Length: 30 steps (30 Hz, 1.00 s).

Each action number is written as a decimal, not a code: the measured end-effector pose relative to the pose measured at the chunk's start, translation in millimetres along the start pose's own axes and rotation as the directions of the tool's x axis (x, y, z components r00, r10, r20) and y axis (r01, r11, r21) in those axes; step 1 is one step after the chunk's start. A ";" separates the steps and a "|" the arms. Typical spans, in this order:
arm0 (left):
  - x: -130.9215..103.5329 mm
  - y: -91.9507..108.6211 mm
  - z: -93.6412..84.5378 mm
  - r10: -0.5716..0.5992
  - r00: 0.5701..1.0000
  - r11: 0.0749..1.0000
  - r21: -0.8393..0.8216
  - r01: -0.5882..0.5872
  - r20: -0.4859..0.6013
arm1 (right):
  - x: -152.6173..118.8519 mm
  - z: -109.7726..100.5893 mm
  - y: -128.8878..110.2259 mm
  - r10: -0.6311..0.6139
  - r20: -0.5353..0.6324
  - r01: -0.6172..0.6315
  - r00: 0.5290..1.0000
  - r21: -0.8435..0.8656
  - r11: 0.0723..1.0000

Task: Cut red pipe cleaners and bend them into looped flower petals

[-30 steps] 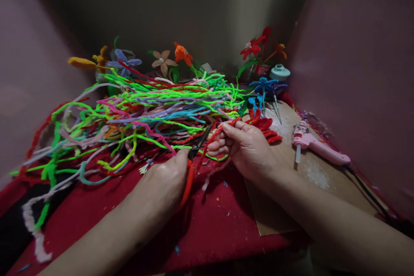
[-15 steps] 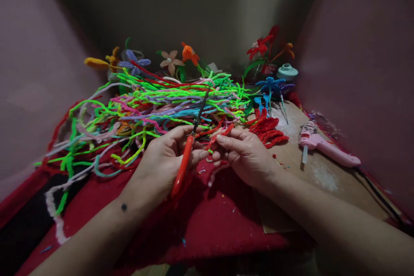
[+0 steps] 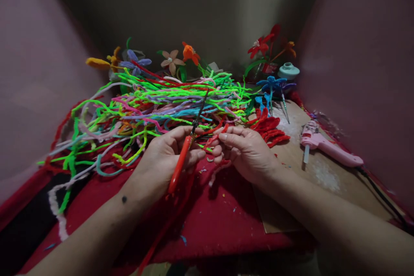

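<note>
My left hand is closed around red-handled scissors, seen edge-on, with the dark narrow blades pointing up and away over the pile. My right hand pinches a short piece of red pipe cleaner between thumb and fingers, a little right of the left fingertips. Below the left hand a long red pipe cleaner trails toward the front edge, blurred; its upper end is hidden behind the hand. Just beyond my right hand lies a bunch of red pipe-cleaner petals.
A tangled heap of coloured pipe cleaners covers the back of the red cloth. Behind it stand finished flowers, among them an orange one. On the brown board at right rests a pink glue gun with a cord.
The long red pipe cleaner now stretches down from the left hand to the front edge. The red piece in my right hand has shifted slightly left. Both hands keep their hold.
</note>
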<state>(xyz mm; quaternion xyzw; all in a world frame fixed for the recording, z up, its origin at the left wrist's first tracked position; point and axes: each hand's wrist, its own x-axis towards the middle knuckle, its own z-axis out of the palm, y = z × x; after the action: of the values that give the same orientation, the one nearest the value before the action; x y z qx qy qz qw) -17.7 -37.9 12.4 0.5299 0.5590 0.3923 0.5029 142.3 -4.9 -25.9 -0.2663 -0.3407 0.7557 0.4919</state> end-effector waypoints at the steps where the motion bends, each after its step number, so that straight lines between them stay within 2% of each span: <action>1: -0.2 0.5 0.0 0.001 1.000 1.000 0.015 -0.001 -0.002 | -0.1 0.1 -0.2 0.006 0.001 -0.006 1.000 0.003 1.000; 9: -1.0 0.5 -1.0 0.005 1.000 0.997 0.075 -0.006 0.019 | -1.4 2.5 -3.2 0.068 -0.009 -0.068 0.998 -0.003 0.998; 16: -0.5 -1.9 1.2 -0.009 0.997 1.000 0.011 0.008 0.071 | -0.8 0.2 -1.1 0.123 -0.006 -0.123 0.992 -0.008 0.992; 19: -2.8 -4.0 -2.3 0.049 0.997 0.989 0.136 -0.057 0.066 | 1.7 -2.7 -2.0 0.071 -0.010 -0.071 0.997 0.008 0.997; 21: -4.1 -6.6 -8.7 0.154 0.986 0.917 0.363 -0.167 0.066 | 3.9 -4.4 -4.8 0.010 -0.011 -0.010 1.000 -0.005 1.000; 24: -4.0 -13.5 -20.3 0.284 0.949 0.667 0.684 -0.297 0.135 | 6.3 -5.8 -10.4 -0.065 -0.013 0.064 0.998 -0.060 0.996; 25: -3.6 -16.5 -23.3 0.304 0.937 0.602 0.728 -0.327 0.170 | 6.6 -5.9 -12.0 -0.079 -0.020 0.078 0.997 -0.080 0.994; 27: -3.3 -22.5 -26.8 0.307 0.924 0.533 0.763 -0.366 0.228 | 6.7 -6.1 -14.1 -0.105 -0.045 0.100 0.993 -0.109 0.989; 28: -3.6 -25.0 -27.2 0.305 0.920 0.521 0.766 -0.376 0.244 | 6.6 -6.1 -14.5 -0.113 -0.057 0.106 0.992 -0.117 0.987; 30: -5.4 -28.5 -26.2 0.326 0.922 0.540 0.759 -0.364 0.211 | 6.4 -6.3 -14.6 -0.118 -0.067 0.110 0.991 -0.123 0.986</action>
<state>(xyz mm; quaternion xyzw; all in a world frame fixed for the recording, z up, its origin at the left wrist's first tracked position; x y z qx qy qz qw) -49.3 -44.5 -9.5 0.8034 0.5466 0.1870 0.1443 152.8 6.8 -18.9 -0.3031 -0.3816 0.6942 0.5298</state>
